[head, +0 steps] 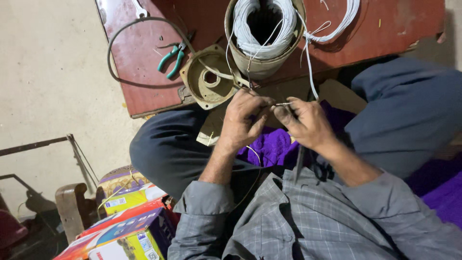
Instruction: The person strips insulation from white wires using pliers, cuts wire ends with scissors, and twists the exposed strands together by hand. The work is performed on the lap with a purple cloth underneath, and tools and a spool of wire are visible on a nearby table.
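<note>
Fingertips of my left hand (243, 120) and right hand (308, 123) were pinched shut on a bared wire end (284, 103) over my lap, just off the red board's (144, 91) near edge, keeping slack from the winding-filled motor housing (262, 33) short beside the teal-handled pliers (172, 58).

Left hand (243, 120) and right hand (308, 123) meet fingertip to fingertip, fingers pinched, forearms angled inward.

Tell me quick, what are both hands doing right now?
Left hand: closed, fingers pinching the thin wire end.
Right hand: closed, pinching the same wire end from the other side.
</note>
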